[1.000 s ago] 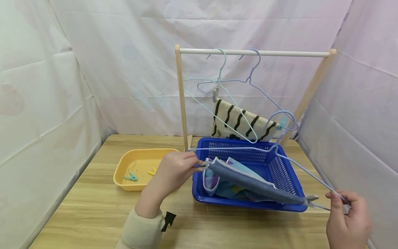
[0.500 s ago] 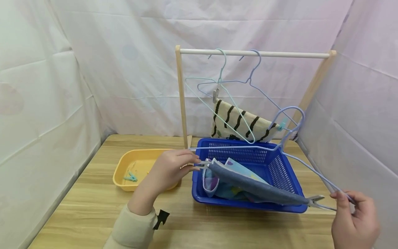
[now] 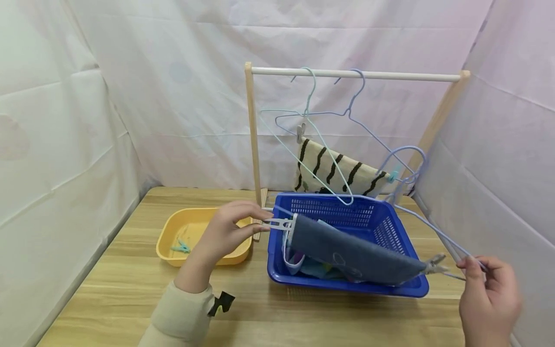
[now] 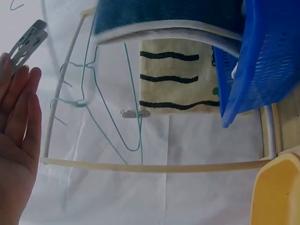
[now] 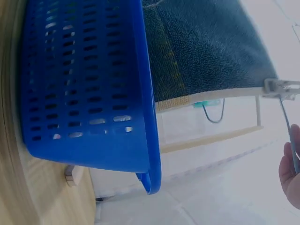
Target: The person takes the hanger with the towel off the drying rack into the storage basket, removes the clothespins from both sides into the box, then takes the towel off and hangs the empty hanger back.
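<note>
L hand (image 3: pixel 222 231): fingers clamped on L peg (image 3: pixel 277 223), at L corner of denim-blue cloth (image 3: pixel 347 250); can't tell if peg also bites hanger (image 3: pixel 433 228). Cloth: slung above blue basket (image 3: pixel 303 282), R peg (image 3: pixel 435 264) at R corner. R hand (image 3: pixel 490 294): gripping hanger R end. Rec.: keep R end steady, cloth taut; seat L peg over cloth + wire; tug-check prior to release.

Before me I see a whitish back sheet (image 3: pixel 186 125), creased and softly draped, with faint pale spots (image 3: pixel 179 72). A left sheet (image 3: pixel 47 135) and a right sheet (image 3: pixel 507 144) close in my sides, meeting it at the corners. I'm at a table (image 3: pixel 125 294) with a light wood top, its grain running side to side. The light is diffuse, tinged pinkish toward my upper right.
</note>
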Tool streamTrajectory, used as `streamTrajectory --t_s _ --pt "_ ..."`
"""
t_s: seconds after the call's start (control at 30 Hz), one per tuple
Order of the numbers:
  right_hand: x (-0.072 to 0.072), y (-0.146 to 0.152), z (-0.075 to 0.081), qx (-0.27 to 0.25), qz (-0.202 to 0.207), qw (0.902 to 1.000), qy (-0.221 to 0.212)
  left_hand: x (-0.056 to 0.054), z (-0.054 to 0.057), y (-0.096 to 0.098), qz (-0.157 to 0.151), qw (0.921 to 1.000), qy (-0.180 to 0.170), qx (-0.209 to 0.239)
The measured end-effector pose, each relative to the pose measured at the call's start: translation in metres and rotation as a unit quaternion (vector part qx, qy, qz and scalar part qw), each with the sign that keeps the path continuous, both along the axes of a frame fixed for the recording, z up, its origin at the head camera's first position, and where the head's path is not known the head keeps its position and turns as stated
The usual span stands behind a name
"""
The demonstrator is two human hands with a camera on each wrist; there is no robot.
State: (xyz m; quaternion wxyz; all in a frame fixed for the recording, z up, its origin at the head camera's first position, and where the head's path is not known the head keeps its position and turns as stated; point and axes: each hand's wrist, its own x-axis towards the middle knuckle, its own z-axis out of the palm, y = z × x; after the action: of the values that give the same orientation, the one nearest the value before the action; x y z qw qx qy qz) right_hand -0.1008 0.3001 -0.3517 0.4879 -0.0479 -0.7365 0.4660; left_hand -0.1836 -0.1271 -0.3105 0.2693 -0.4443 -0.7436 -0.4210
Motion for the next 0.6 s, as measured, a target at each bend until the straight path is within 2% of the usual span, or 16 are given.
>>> streamTrajectory --t_s 0.17,0.33,0.47,0.6 --pt "-0.008 0.003 0.003 -0.021 0.077 0.9952 0.058 0.000 0.003 -0.007 0.013 0.9999 0.009 0.004" --pt "-0.012 0.002 0.010 -0.005 0.087 0.9943 0.061 0.001 0.002 -0.012 0.037 0.9989 0.023 -0.019" --pt "-0.013 0.001 0.014 0.012 0.102 0.9922 0.071 0.003 0.000 -0.020 0.065 0.9966 0.021 -0.046" --pt "-0.015 0.001 0.016 0.019 0.112 0.9904 0.079 0.003 -0.003 -0.031 0.078 0.9944 0.017 -0.069"
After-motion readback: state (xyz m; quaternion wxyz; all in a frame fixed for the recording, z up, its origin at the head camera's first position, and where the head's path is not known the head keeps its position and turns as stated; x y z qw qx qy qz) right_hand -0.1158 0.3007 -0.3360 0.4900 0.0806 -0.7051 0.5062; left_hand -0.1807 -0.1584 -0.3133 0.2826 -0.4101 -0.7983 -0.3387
